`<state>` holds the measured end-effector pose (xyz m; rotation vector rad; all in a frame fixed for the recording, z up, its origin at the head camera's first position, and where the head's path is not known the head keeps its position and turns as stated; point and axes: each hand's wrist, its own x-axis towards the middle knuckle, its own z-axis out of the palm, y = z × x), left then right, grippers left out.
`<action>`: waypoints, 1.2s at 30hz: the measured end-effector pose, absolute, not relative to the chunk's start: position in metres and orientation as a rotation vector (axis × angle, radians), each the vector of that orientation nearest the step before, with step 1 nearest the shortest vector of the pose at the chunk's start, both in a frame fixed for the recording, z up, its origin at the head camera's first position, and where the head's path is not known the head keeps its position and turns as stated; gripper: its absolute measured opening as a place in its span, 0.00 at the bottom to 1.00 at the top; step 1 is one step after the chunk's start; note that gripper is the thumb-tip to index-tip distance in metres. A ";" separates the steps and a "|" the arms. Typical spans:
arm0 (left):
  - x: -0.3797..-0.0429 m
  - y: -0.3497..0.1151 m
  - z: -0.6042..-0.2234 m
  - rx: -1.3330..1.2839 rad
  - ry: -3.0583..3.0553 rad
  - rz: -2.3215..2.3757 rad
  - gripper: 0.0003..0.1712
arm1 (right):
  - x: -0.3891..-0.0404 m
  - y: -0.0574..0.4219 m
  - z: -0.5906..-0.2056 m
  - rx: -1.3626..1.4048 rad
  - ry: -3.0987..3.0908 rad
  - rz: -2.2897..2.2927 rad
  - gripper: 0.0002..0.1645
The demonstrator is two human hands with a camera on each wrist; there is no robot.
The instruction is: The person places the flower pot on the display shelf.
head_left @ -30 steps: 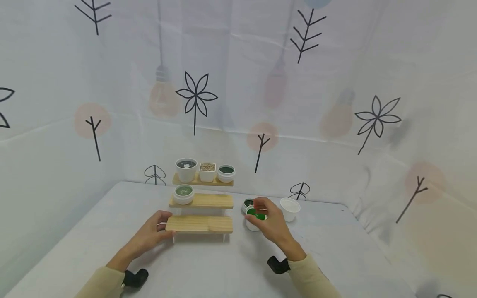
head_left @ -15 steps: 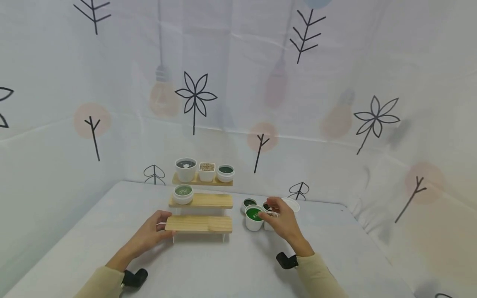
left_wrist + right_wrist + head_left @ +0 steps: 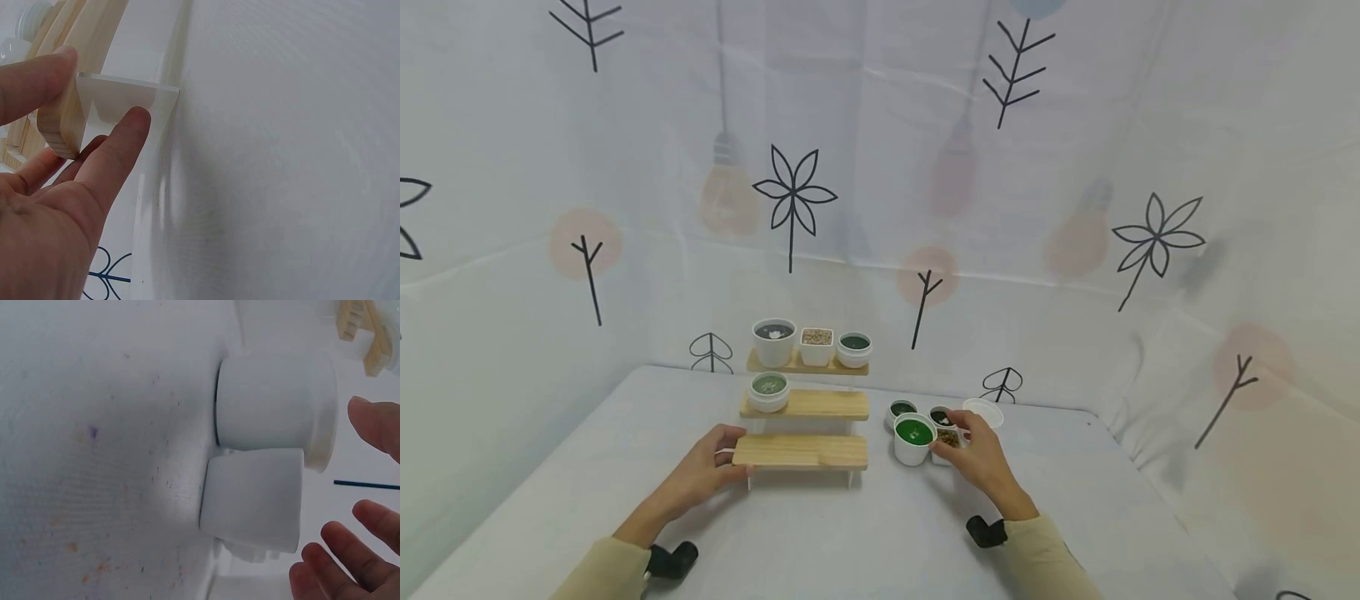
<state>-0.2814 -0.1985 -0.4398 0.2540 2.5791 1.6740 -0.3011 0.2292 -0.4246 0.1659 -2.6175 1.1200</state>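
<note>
My left hand [image 3: 696, 473] grips the left end of the lowest wooden shelf [image 3: 801, 451] of a three-tier stand. In the left wrist view, the thumb is on the wood [image 3: 59, 128] and a finger lies at the clear side support [image 3: 125, 94]. My right hand [image 3: 981, 458] hovers with fingers spread over a small square white pot [image 3: 253, 497] with brown grainy filling. No contact with that pot is visible. Directly left of it stands a round white pot [image 3: 912, 450] with a bright green top. A small dark-topped pot [image 3: 939, 417] is partly hidden behind the fingers.
On the top shelf [image 3: 808, 367] stand three white pots. The middle shelf [image 3: 827, 404] bears one pale-green-topped pot [image 3: 768, 392] at its left. Another dark-topped pot [image 3: 900, 410] and a white pot [image 3: 984, 412] stand near the right group. A printed cloth hangs behind.
My right hand has moved right and slightly down, from over the green-topped pot to the square pot, uncovering the green-topped pot. The left hand has stayed on the shelf.
</note>
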 end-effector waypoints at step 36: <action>-0.280 -0.198 -0.439 0.276 2.548 1.708 0.37 | -0.313 0.242 -0.443 -0.045 -2.737 1.195 0.44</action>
